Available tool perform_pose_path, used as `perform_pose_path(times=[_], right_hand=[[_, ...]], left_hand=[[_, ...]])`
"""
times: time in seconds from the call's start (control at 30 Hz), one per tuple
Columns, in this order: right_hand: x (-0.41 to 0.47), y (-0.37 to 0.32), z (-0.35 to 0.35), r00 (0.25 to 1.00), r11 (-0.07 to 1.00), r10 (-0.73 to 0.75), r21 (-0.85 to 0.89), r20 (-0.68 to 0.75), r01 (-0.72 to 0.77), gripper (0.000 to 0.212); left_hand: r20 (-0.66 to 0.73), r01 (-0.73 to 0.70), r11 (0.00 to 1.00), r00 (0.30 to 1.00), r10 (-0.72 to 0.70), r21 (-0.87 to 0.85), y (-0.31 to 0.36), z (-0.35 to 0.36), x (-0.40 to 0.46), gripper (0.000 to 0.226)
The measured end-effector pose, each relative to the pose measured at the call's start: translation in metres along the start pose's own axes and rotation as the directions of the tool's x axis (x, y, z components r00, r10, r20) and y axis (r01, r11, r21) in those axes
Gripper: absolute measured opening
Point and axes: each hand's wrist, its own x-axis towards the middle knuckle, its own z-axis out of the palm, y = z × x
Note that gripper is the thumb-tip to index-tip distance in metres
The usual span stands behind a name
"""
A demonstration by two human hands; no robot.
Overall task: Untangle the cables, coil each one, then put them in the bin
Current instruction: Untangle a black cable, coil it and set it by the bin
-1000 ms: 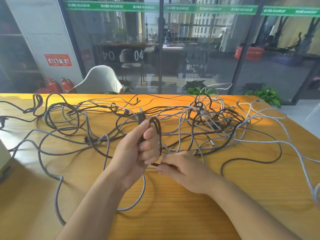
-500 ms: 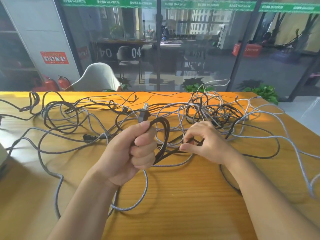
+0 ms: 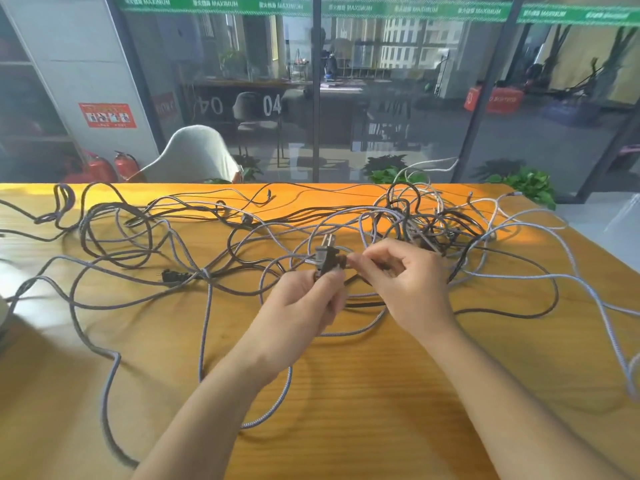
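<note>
Both hands are up over the middle of the wooden table [image 3: 346, 410]. The left hand [image 3: 304, 306] is wrapped around a small bundle of dark cable [image 3: 360, 304] with its two-prong plug [image 3: 325, 258] poking up above the thumb. The right hand [image 3: 405, 282] is just beside it, pinching the same dark cable right next to the plug. The rest of the cables are a loose mess of grey braided cables [image 3: 207, 306] and dark ones spread out beyond and on both sides of the hands, thickest in a knot [image 3: 422, 220] just past the right hand. No container in view that I can make out, so nothing is stowed anywhere.
</note>
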Motion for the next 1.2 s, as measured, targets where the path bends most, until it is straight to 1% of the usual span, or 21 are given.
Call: perform_pose_path(times=[0.03,0.07,0.1,0.13,0.2,0.23,0.27,0.33,0.4,0.47,0.53,0.6,0.63,0.67,0.73,0.8,0.87,0.97,1.07,1.13,1.2], right_hand=[[0.000,0.001,-0.002,0.996,0.995,0.067,0.075,0.054,-0.071,0.017],[0.001,0.004,-0.005,0.989,0.990,0.092,0.099,0.116,-0.103,0.007],[0.002,0.006,-0.010,0.980,0.990,0.094,0.090,0.173,-0.111,0.009],[0.002,0.009,-0.015,0.975,0.996,0.076,0.033,0.211,-0.085,0.021],[0.002,0.021,-0.024,0.973,0.974,-0.015,-0.218,0.232,0.067,0.044],[0.003,0.026,-0.027,0.973,0.934,-0.033,-0.338,0.230,0.112,0.052],[0.004,0.030,-0.031,0.974,0.905,-0.010,-0.412,0.227,0.105,0.057],[0.006,0.035,-0.037,0.959,0.898,0.128,-0.439,0.253,-0.004,0.059],[0.004,0.038,-0.036,0.910,0.886,0.234,-0.460,0.342,-0.055,0.054],[0.000,0.042,-0.032,0.877,0.871,0.262,-0.491,0.403,-0.035,0.049],[-0.003,0.045,-0.027,0.873,0.865,0.281,-0.499,0.399,-0.051,0.041],[-0.004,0.045,-0.023,0.883,0.866,0.284,-0.495,0.373,-0.069,0.020],[-0.004,0.044,-0.021,0.894,0.873,0.269,-0.483,0.359,-0.069,0.011],[-0.004,0.043,-0.021,0.909,0.888,0.239,-0.456,0.342,-0.062,0.009],[-0.005,0.042,-0.020,0.941,0.931,0.170,-0.359,0.294,-0.056,0.010],[-0.005,0.037,-0.019,0.958,0.968,0.111,-0.246,0.263,-0.045,0.010],[-0.006,0.035,-0.017,0.964,0.983,0.072,-0.183,0.255,-0.025,0.010],[-0.006,0.037,-0.019,0.959,0.987,0.089,-0.150,0.271,-0.049,0.010],[-0.006,0.037,-0.020,0.953,0.989,0.111,-0.124,0.281,-0.078,0.011],[-0.007,0.037,-0.018,0.957,0.991,0.108,-0.099,0.269,-0.084,0.011],[-0.008,0.036,-0.016,0.955,0.992,0.124,-0.071,0.268,-0.109,0.011]], left_hand=[[-0.069,-0.038,0.999,0.997,0.039,0.025,-0.001,0.003,0.000,0.050],[-0.143,-0.076,0.996,0.986,0.082,0.049,-0.002,0.004,0.000,0.048],[-0.221,-0.109,0.992,0.968,0.122,0.070,-0.003,0.002,0.001,0.042],[-0.295,-0.130,0.988,0.944,0.149,0.083,-0.004,0.000,0.002,0.034],[-0.400,-0.139,0.986,0.901,0.166,0.095,-0.006,-0.007,0.004,0.027],[-0.426,-0.135,0.985,0.889,0.168,0.105,-0.008,-0.009,0.004,0.026],[-0.439,-0.130,0.984,0.882,0.170,0.120,-0.009,-0.010,0.005,0.026],[-0.451,-0.108,0.983,0.877,0.165,0.149,-0.014,-0.009,0.006,0.026],[-0.442,-0.076,0.983,0.885,0.144,0.169,-0.017,-0.008,0.008,0.025],[-0.435,-0.040,0.981,0.892,0.121,0.191,-0.021,-0.009,0.010,0.025],[-0.430,0.002,0.971,0.897,0.105,0.240,-0.029,-0.010,0.013,0.035],[-0.425,0.055,0.955,0.902,0.078,0.292,-0.037,-0.010,0.016,0.047],[-0.418,0.080,0.947,0.906,0.061,0.311,-0.041,-0.009,0.018,0.044],[-0.406,0.101,0.940,0.913,0.044,0.327,-0.043,-0.007,0.019,0.035],[-0.373,0.135,0.925,0.928,0.008,0.355,-0.047,-0.004,0.022,0.017],[-0.348,0.156,0.902,0.937,-0.007,0.402,-0.050,-0.002,0.023,0.019],[-0.335,0.168,0.879,0.942,-0.010,0.446,-0.051,-0.001,0.023,0.022],[-0.351,0.148,0.890,0.936,0.015,0.431,-0.051,-0.002,0.026,0.005],[-0.342,0.119,0.899,0.939,0.036,0.421,-0.052,-0.003,0.026,0.005],[-0.318,0.119,0.877,0.947,0.040,0.465,-0.053,-0.001,0.025,0.012],[-0.339,0.124,0.862,0.939,0.058,0.491,-0.055,0.004,0.026,0.012]])
